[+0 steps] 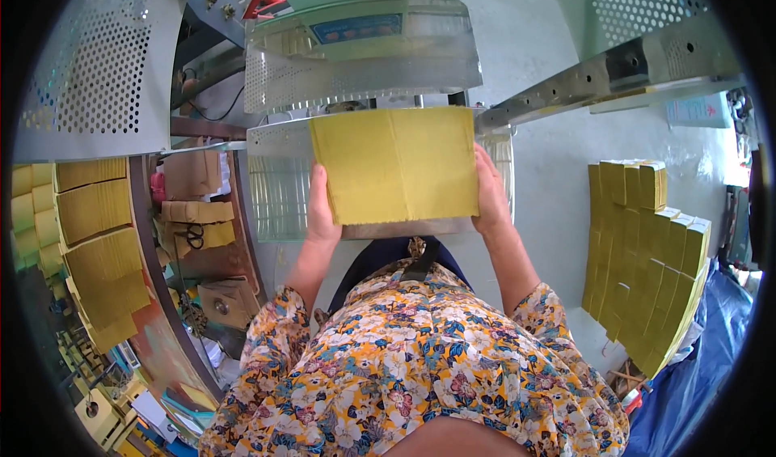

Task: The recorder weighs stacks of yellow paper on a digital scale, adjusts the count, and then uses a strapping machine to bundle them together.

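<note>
Between my two hands is a stack of yellow paper sheets, square to the front of a metal machine. My left hand presses against the stack's left edge, thumb showing and the other fingers hidden beneath or behind it. Along the right edge my right hand grips in the same way, its fingers partly out of sight. Under the stack lies the machine's metal tray, and a clear, scratched guard rises just beyond it.
A tall pile of yellow paper bundles stands on the floor at right, beside a blue tarp. At left, more yellow stacks rest on a bench, with black scissors on a shelf. A metal rail runs off to the upper right.
</note>
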Demonstrator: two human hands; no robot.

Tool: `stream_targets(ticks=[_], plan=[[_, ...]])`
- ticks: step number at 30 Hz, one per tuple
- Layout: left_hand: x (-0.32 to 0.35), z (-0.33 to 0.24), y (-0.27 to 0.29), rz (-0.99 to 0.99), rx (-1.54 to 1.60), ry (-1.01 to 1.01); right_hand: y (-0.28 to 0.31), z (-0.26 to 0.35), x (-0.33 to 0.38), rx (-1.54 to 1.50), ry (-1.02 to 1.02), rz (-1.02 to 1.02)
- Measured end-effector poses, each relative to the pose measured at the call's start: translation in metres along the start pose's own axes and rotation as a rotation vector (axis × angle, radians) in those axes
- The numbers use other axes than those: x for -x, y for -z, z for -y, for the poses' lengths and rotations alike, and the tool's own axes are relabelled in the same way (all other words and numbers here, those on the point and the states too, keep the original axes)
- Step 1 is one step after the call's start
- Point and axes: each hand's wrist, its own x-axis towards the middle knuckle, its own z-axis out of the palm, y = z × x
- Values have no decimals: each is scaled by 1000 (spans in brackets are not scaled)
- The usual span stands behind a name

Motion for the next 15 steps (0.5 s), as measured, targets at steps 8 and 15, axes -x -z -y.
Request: stream_targets(ticks=[8,15], plan=[[-107,-25,-38,233,-45,-111,-11,26,-87,28,34,4],[-107,-41,-53,253,-10,-58,-3,25,-98,2,-2,-25]])
